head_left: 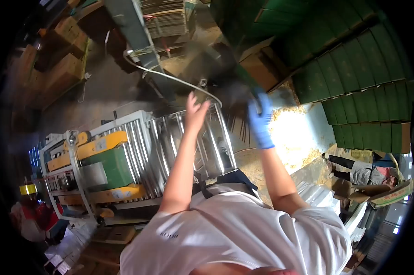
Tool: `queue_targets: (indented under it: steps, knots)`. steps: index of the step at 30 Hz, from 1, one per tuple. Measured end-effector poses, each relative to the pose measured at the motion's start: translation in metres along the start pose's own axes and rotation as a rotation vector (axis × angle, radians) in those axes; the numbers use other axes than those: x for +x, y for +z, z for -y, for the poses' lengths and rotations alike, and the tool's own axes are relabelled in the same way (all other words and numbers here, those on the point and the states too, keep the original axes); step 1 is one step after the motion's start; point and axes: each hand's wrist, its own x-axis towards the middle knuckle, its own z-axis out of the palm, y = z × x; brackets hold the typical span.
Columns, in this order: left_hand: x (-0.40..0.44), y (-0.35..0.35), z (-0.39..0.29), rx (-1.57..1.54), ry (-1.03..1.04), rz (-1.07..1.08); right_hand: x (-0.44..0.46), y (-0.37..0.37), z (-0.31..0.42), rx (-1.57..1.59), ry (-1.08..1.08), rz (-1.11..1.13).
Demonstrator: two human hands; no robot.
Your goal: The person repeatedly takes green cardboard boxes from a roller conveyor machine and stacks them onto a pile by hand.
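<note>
My left hand point(197, 112) is bare and reaches over the end of the roller conveyor point(212, 144), its fingers apart and holding nothing. My right hand point(260, 120), in a blue glove, is stretched forward to the right of the conveyor's end. It is smeared by motion, but a gap shows between thumb and fingers, and nothing can be made out in it. Ahead of both hands is a dark, blurred shape that I cannot identify. A green carton point(108, 168) lies further left on the conveyor, between yellow side guards point(101, 144).
Green cartons point(360, 68) are stacked high on the right, near an open brown carton point(264, 64). A metal post point(145, 50) and flat cardboard point(163, 18) stand ahead. Brown boxes point(62, 75) sit at far left. One person point(376, 174) is at right, another point(30, 215) at left.
</note>
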Motion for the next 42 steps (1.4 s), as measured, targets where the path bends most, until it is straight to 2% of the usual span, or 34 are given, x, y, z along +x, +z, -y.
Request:
queue_targets:
  steps: [1, 2, 3, 4, 6, 8, 9, 12, 13, 16, 17, 20, 21, 24, 25, 26, 27, 28, 29, 31, 32, 33, 34, 35, 36, 37, 38, 39, 40, 42]
  knots:
    - [0.022, 0.042, -0.016, 0.06, 0.089, 0.05, 0.003, -0.022, -0.079, -0.165, 0.036, -0.223]
    - [0.058, 0.076, -0.01, 0.281, 0.257, 0.036, 0.032, -0.052, -0.113, -0.27, 0.042, -0.289]
    - [0.078, 0.11, -0.034, 0.374, 0.323, 0.023, 0.05, -0.071, -0.149, -0.485, 0.127, -0.262]
    - [0.105, 0.143, -0.039, 0.454, 0.428, -0.022, 0.069, -0.082, -0.185, -0.407, 0.225, -0.228]
    - [0.143, 0.191, -0.059, 0.364, 0.481, 0.035, 0.099, -0.086, -0.236, -0.4, 0.105, -0.007]
    - [0.181, 0.221, -0.027, 0.562, 0.581, 0.197, 0.116, -0.069, -0.258, -0.465, -0.038, 0.013]
    - [0.176, 0.232, -0.028, 0.516, 0.583, 0.094, 0.118, -0.06, -0.265, -0.493, -0.103, 0.022]
    - [0.177, 0.219, -0.022, 0.648, 0.79, 0.308, 0.135, -0.045, -0.282, -0.622, -0.088, 0.288]
    - [0.166, 0.217, -0.013, 0.952, 0.737, 0.429, 0.147, -0.042, -0.277, -0.784, -0.03, 0.416]
    - [0.141, 0.23, 0.027, 1.07, 0.67, 0.112, 0.173, -0.044, -0.335, -0.483, 0.251, 0.059]
    - [0.133, 0.237, 0.016, 0.991, 0.413, 0.106, 0.19, -0.043, -0.343, -0.562, 0.169, 0.087]
    - [0.13, 0.27, 0.07, 0.365, 0.284, -0.238, 0.218, -0.032, -0.341, -0.972, -0.169, 0.249]
    - [0.127, 0.282, 0.071, 0.19, 0.184, -0.306, 0.221, -0.026, -0.343, -1.131, -0.309, 0.31]
    - [0.128, 0.298, 0.091, 0.17, -0.02, -0.639, 0.231, -0.025, -0.364, -0.861, -0.091, 0.38]
    - [0.128, 0.288, 0.084, 0.003, -0.069, -0.471, 0.233, -0.026, -0.36, -0.791, 0.036, 0.386]
    - [0.116, 0.276, 0.076, -0.014, -0.082, -0.461, 0.235, -0.025, -0.353, -0.719, 0.162, 0.399]
    - [0.103, 0.265, 0.066, -0.031, -0.095, -0.452, 0.228, -0.027, -0.343, -0.227, 0.11, 0.439]
    - [0.09, 0.253, 0.055, -0.048, -0.109, -0.442, 0.22, -0.028, -0.301, -0.459, 0.112, 0.452]
    - [0.07, 0.231, 0.055, -0.112, -0.043, -0.43, 0.211, -0.03, -0.299, -0.44, 0.138, 0.443]
    - [0.029, 0.171, 0.044, -0.232, 0.063, -0.323, 0.175, -0.03, -0.22, -0.295, 0.195, 0.383]
    - [0.004, 0.132, 0.031, -0.291, 0.096, -0.234, 0.152, -0.025, -0.195, -0.121, 0.309, 0.471]
    - [-0.021, 0.094, 0.032, -0.024, 0.144, -0.293, 0.129, -0.015, -0.177, 0.053, 0.425, 0.55]
    - [-0.045, 0.056, 0.03, -0.065, 0.158, -0.318, 0.103, 0.011, -0.15, 0.032, 0.351, 0.656]
    - [-0.069, 0.012, 0.029, -0.051, 0.083, -0.323, 0.058, 0.025, -0.118, 0.062, 0.536, 0.653]
    - [-0.093, -0.033, 0.026, -0.05, 0.01, -0.326, 0.014, 0.047, -0.129, 0.059, 0.597, 0.707]
    - [-0.111, -0.079, 0.02, 0.13, -0.116, -0.331, -0.022, 0.073, -0.07, 0.096, 0.685, 0.765]
    - [-0.123, -0.129, 0.015, 0.303, -0.24, -0.336, -0.056, 0.097, -0.024, 0.226, 0.689, 0.772]
    - [-0.129, -0.186, 0.018, 0.453, -0.243, -0.343, -0.107, 0.132, -0.029, 0.28, 0.726, 0.736]
    - [-0.137, -0.234, 0.021, 0.612, -0.25, -0.355, -0.148, 0.164, -0.015, 0.255, 0.515, 0.75]
    - [-0.157, -0.269, 0.018, 1.136, -0.135, -0.558, -0.224, 0.218, 0.014, 0.107, 0.55, 0.728]
